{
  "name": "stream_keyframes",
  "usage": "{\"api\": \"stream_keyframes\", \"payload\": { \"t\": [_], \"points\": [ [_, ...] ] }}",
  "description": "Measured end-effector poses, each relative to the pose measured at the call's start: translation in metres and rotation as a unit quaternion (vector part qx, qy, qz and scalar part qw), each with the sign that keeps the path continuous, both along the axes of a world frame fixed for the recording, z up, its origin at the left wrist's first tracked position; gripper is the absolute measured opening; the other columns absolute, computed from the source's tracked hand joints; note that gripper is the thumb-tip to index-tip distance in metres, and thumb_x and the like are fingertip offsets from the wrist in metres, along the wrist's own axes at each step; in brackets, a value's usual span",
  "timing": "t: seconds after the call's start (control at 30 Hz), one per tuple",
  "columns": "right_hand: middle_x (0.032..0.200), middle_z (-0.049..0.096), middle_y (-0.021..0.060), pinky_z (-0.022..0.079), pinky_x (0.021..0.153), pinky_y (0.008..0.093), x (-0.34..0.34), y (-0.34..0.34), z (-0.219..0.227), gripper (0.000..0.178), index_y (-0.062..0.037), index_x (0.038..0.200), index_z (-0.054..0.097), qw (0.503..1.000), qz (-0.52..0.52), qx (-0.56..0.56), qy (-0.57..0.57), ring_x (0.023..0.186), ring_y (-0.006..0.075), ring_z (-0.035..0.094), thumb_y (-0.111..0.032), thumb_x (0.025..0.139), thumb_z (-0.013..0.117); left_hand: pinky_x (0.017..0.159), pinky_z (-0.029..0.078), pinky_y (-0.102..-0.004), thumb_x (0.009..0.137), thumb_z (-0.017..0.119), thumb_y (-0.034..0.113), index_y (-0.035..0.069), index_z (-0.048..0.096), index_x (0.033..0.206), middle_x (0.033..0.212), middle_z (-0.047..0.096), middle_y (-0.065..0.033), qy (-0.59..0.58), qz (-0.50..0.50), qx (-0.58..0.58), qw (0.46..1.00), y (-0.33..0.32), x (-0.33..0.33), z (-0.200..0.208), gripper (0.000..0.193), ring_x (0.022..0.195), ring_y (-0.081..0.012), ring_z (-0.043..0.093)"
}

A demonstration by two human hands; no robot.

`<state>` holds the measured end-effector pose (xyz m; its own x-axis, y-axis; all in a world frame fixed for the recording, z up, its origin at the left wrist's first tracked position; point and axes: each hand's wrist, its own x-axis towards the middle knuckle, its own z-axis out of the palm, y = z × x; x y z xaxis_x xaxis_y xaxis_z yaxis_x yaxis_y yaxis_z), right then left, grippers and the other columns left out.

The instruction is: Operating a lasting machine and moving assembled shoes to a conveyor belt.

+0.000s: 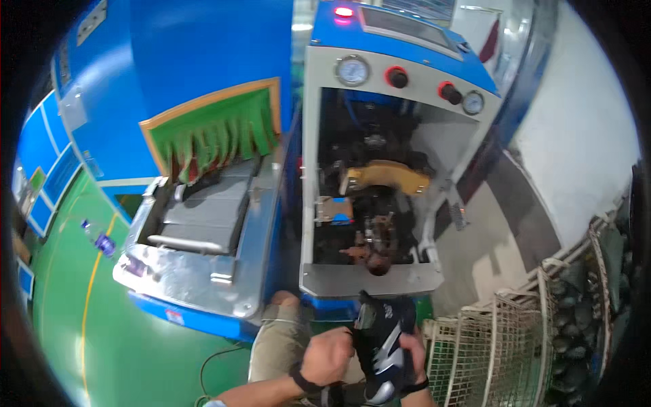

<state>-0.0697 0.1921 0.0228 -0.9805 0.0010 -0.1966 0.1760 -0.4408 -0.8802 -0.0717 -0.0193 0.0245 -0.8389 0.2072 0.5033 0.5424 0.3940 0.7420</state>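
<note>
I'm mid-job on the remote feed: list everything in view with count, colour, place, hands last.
Shoe: 1, black with whitish marking, lower centre
Machine: 1, blue top, pale frame, centre
Red light: 1, lit, machine top
Screen: 1, grey, machine top
Gauges: 2, white dials, machine front
Knobs: 2, black and red, between gauges
Curved part: 1, yellow, inside machine
Blue housing: 1, blue, upper left
Curtain: 1, green, housing opening
Conveyor bed: 1, grey, below curtain
Bottle: 1, clear, purple label, left
Wire racks: count unclear, off-white, lower right
Floor: 1, green, left
Wall: 1, white, right
Trouser leg: 1, khaki, lower centre
Left hand: 1, black wristband, beside shoe
Right hand: 1, black wristband, gripping shoe
</note>
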Motion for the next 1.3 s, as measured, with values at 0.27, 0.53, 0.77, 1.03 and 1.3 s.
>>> {"api": "stream_keyframes", "payload": {
  "t": [0.27,0.53,0.77,1.03,1.3],
  "points": [
    [0.136,0.056,0.0162,0.042,0.104,0.0330,-0.107,0.032,0.158,0.086,0.0041,0.148,0.038,0.859,0.064,0.409,0.303,0.120,0.0191,0.055,-0.007,0.074,0.080,0.069,0.049,-0.0293,0.100,0.052,0.036,-0.003,0.065,0.089,0.076,0.065,-0.0076,-0.530,-0.111,0.180,0.821,-0.018,-0.028,-0.031,0.042,0.071,-0.0144,0.060],
    [0.119,0.065,0.0273,0.048,0.094,0.0327,-0.211,-0.013,0.218,0.084,-0.0016,0.148,0.041,0.752,0.135,0.624,0.163,0.108,0.0291,0.066,-0.025,0.075,0.076,0.069,0.051,-0.0363,0.097,0.052,0.017,-0.005,0.061,0.096,0.084,0.065,-0.0151,-0.648,-0.042,0.334,0.684,-0.027,-0.017,-0.151,0.024,0.079,-0.0251,0.065],
    [0.120,0.059,0.0364,0.046,0.097,0.0475,-0.247,-0.031,0.196,0.081,-0.0057,0.149,0.035,0.565,0.175,0.781,0.202,0.110,0.0492,0.059,-0.038,0.081,0.065,0.066,0.052,-0.0379,0.099,0.048,0.017,0.000,0.057,0.091,0.080,0.065,-0.0146,-0.715,-0.081,0.463,0.517,-0.036,-0.052,-0.145,0.021,0.074,-0.0288,0.066],
    [0.115,0.058,0.0373,0.045,0.097,0.0511,-0.253,-0.045,0.188,0.075,-0.0093,0.150,0.035,0.602,0.102,0.779,0.142,0.109,0.0527,0.057,-0.038,0.085,0.061,0.071,0.052,-0.0368,0.098,0.055,0.017,0.002,0.057,0.099,0.084,0.064,-0.0108,-0.672,-0.090,0.496,0.542,-0.030,-0.050,-0.154,0.015,0.077,-0.0244,0.065],
    [0.113,0.056,0.0377,0.049,0.083,0.0564,-0.222,-0.042,0.184,0.079,-0.0149,0.152,0.029,0.630,-0.026,0.743,0.222,0.096,0.0538,0.060,-0.036,0.085,0.064,0.077,0.050,-0.0303,0.096,0.061,0.018,0.002,0.062,0.103,0.089,0.065,-0.0067,-0.598,-0.094,0.348,0.716,-0.022,-0.041,-0.148,0.017,0.081,-0.0160,0.061]
  ]
}}
